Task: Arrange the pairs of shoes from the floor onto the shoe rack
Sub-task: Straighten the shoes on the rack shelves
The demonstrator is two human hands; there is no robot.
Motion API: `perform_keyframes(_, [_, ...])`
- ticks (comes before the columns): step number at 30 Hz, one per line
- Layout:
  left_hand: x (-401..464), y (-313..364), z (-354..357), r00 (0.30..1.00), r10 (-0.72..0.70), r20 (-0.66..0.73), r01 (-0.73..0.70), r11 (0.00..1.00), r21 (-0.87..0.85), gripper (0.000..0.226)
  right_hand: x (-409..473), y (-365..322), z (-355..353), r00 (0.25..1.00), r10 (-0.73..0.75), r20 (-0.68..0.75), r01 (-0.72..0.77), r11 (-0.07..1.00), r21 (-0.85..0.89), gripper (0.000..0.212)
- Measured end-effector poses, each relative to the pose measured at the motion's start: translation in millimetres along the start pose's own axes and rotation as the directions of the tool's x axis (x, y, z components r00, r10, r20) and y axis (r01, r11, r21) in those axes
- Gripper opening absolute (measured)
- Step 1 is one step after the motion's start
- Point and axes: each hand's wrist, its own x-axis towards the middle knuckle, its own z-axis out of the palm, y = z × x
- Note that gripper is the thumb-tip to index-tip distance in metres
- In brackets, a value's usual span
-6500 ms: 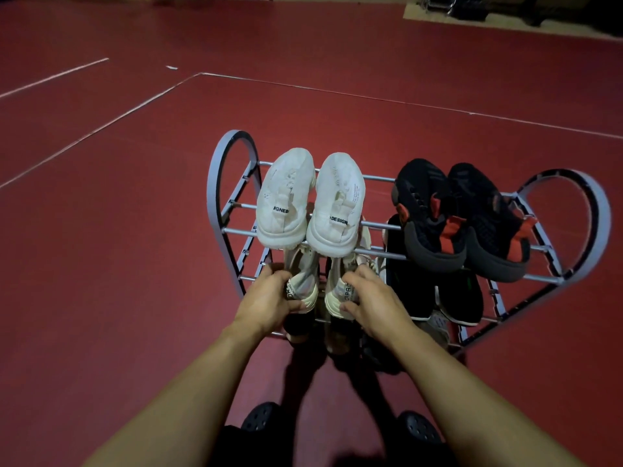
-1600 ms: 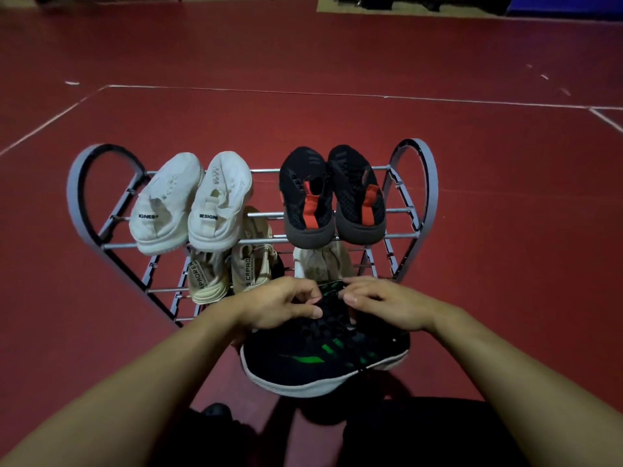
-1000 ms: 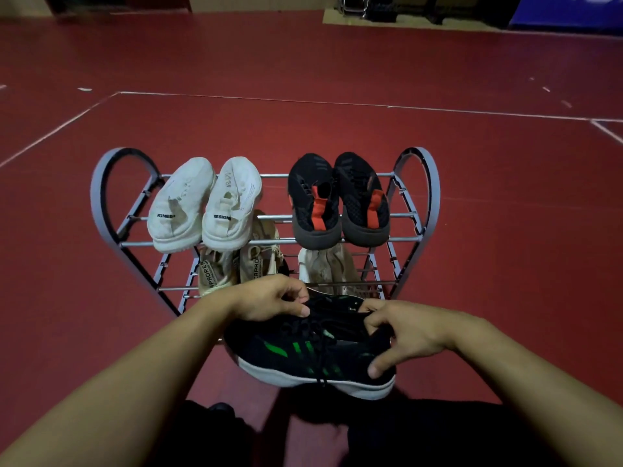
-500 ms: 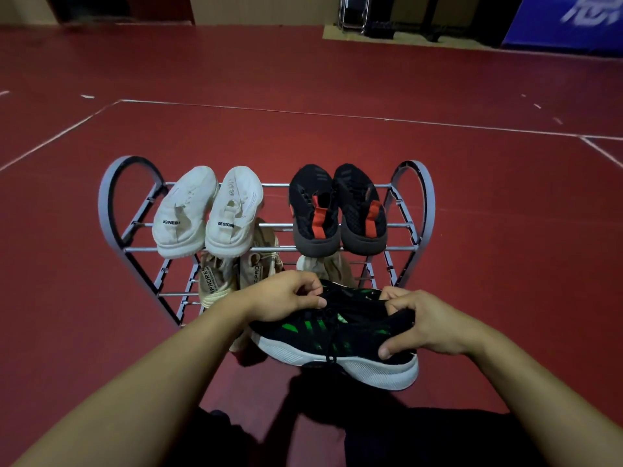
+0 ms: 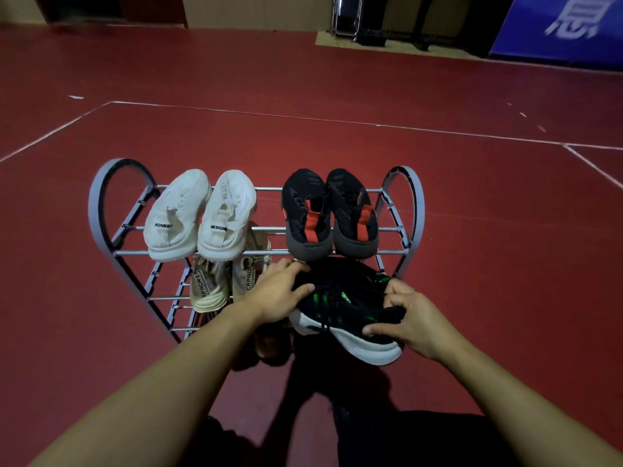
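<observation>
Both hands have lifted the black and green shoes [image 5: 344, 305] up to the right front of the shoe rack [image 5: 101, 210], under the black and red shoes [image 5: 330, 214]. Left hand [image 5: 276, 294] and right hand [image 5: 409, 320] grip them. Red floor [image 5: 505, 251] lies open on both sides.

The left hand [image 5: 276, 293] and the black green-striped shoes [image 5: 347, 305] cover the right half of the shoe rack [image 5: 101, 210] below its top tier, so what sits there cannot be told. The beige pair [image 5: 219, 281] is partly hidden under the white pair [image 5: 202, 214]. The blue banner [image 5: 559, 28] is cropped, its lettering blurred.
</observation>
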Motion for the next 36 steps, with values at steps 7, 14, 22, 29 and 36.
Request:
perform_keyframes(7, [-4.6,-13.5,3.1,0.974,-0.184,0.133,0.196,0.977,-0.083,0.075,11.6,9.9,39.1,0.939,0.045,-0.340,-0.059,0.998,-0.032,0.051])
perform_keyframes(14, [2.5,-15.1,10.5,0.977,-0.134,0.168,0.159,0.977,-0.145,0.082,53.7,20.0,83.1,0.886,0.056,-0.460,-0.093,0.994,-0.059,0.044])
perform_keyframes(22, [11.7,-25.1,20.0,0.984,-0.024,0.179,0.049,0.989,-0.137,0.114,96.1,20.5,105.8,0.955,0.184,-0.233,-0.197,0.980,-0.034,0.031])
perform_keyframes(29, [15.6,-23.0,31.2,0.966,-0.039,0.255,0.038,0.999,0.008,0.085,86.6,46.8,58.4,0.967,0.226,0.116,-0.186,0.942,-0.279,0.083])
perform_keyframes(36, [13.3,4.0,46.9,0.967,-0.215,0.139,0.203,0.974,0.099,0.104,74.4,64.5,47.5,0.944,0.331,0.000,-0.306,0.874,-0.377,0.091])
